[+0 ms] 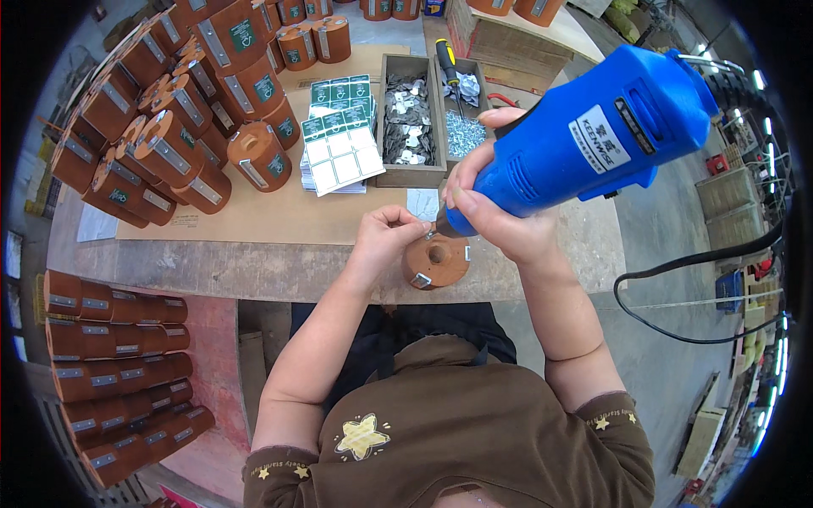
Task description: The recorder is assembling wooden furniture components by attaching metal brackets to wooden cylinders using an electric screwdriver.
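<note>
Blue power driver clamped in right hand, tip down at brown round block on bench front edge. Left hand pinches something small at the tip, can't tell what

green-white label sheets stacked mid-table

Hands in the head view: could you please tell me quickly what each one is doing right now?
Left hand: fingers pinched at the tip of the blue power tool; what they pinch cannot be told.
Right hand: closed around the blue power tool.
</note>
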`<action>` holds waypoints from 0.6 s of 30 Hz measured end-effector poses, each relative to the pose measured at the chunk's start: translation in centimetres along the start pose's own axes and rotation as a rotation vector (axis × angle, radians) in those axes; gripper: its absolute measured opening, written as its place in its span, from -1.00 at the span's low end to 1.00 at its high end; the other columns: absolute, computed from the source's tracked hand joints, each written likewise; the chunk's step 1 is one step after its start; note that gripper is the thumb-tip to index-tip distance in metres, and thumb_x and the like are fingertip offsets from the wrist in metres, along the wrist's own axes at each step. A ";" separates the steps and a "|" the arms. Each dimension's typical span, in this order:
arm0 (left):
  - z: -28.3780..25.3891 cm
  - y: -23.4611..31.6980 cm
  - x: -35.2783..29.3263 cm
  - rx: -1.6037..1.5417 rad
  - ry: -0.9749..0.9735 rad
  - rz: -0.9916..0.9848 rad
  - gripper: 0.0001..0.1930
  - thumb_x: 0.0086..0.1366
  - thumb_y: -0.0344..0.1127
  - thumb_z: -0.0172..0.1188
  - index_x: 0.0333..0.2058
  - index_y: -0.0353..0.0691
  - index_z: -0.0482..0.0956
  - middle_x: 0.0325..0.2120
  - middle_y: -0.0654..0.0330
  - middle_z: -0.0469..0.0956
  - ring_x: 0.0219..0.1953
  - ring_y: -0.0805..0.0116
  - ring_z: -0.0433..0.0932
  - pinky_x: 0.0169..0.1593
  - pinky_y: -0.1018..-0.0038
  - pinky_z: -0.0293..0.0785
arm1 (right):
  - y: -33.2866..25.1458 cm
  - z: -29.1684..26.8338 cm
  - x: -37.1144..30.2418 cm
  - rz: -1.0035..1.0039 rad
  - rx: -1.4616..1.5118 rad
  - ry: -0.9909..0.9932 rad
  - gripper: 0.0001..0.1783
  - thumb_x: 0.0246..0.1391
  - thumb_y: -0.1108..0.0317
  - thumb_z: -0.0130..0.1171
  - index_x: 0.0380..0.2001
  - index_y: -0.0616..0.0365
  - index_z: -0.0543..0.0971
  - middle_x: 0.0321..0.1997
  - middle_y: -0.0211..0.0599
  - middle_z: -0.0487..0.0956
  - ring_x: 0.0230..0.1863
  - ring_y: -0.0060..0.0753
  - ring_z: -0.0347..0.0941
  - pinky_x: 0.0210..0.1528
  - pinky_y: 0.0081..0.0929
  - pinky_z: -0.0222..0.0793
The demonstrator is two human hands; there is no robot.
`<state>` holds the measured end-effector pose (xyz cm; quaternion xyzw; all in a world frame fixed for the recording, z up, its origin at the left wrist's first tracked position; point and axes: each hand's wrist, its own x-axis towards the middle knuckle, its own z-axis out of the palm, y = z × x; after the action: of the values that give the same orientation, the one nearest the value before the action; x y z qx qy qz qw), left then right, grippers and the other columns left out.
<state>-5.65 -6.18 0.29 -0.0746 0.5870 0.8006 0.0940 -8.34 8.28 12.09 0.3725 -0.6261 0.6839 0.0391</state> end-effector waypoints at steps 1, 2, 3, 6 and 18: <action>0.0 0.0 0.0 -0.001 -0.003 0.002 -0.91 -0.02 -0.44 0.21 -0.55 -0.31 0.48 -0.60 0.26 0.49 -0.52 0.59 0.43 -0.41 0.67 0.35 | 0.0 0.1 0.0 -0.001 -0.001 0.003 -0.36 -0.27 0.66 0.09 -0.06 0.18 0.11 -0.57 -0.32 0.40 -0.50 -0.45 0.41 -0.38 -0.49 0.36; 0.0 -0.1 0.0 0.001 -0.005 0.002 -0.91 -0.02 -0.44 0.21 -0.55 -0.31 0.48 -0.60 0.26 0.49 -0.52 0.59 0.43 -0.41 0.67 0.35 | 0.0 0.2 0.0 0.026 0.026 0.013 -0.37 -0.27 0.66 0.09 -0.06 0.19 0.12 -0.57 -0.32 0.40 -0.50 -0.46 0.40 -0.38 -0.49 0.35; 0.0 -0.3 0.0 -0.005 -0.009 0.022 -0.90 0.00 -0.44 0.20 -0.53 -0.33 0.48 -0.55 0.24 0.49 -0.50 0.60 0.43 -0.39 0.66 0.36 | -0.1 0.2 0.0 0.052 0.053 0.023 -0.38 -0.27 0.65 0.09 -0.07 0.19 0.12 -0.57 -0.32 0.40 -0.50 -0.47 0.40 -0.39 -0.49 0.35; -0.1 -0.5 0.1 -0.067 0.007 0.088 -0.90 0.00 -0.45 0.19 -0.49 -0.33 0.48 -0.45 0.22 0.49 -0.43 0.57 0.44 -0.35 0.63 0.37 | -0.2 0.4 0.1 0.054 0.031 0.050 -0.39 -0.27 0.64 0.09 -0.07 0.20 0.13 -0.57 -0.33 0.40 -0.51 -0.48 0.40 -0.40 -0.51 0.35; 1.8 -0.9 -1.6 0.575 0.178 0.638 -0.88 -0.13 -0.51 0.23 -0.51 -0.31 0.54 -0.41 0.17 0.50 -0.30 0.33 0.48 -0.23 0.48 0.38 | -0.1 0.4 0.2 0.042 0.037 0.054 -0.40 -0.27 0.63 0.08 -0.08 0.20 0.14 -0.57 -0.32 0.40 -0.52 -0.50 0.40 -0.42 -0.53 0.34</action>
<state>-3.86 -4.34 0.38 0.0709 0.7853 0.5841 -0.1924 -8.19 7.84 12.27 0.3411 -0.6198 0.7058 0.0348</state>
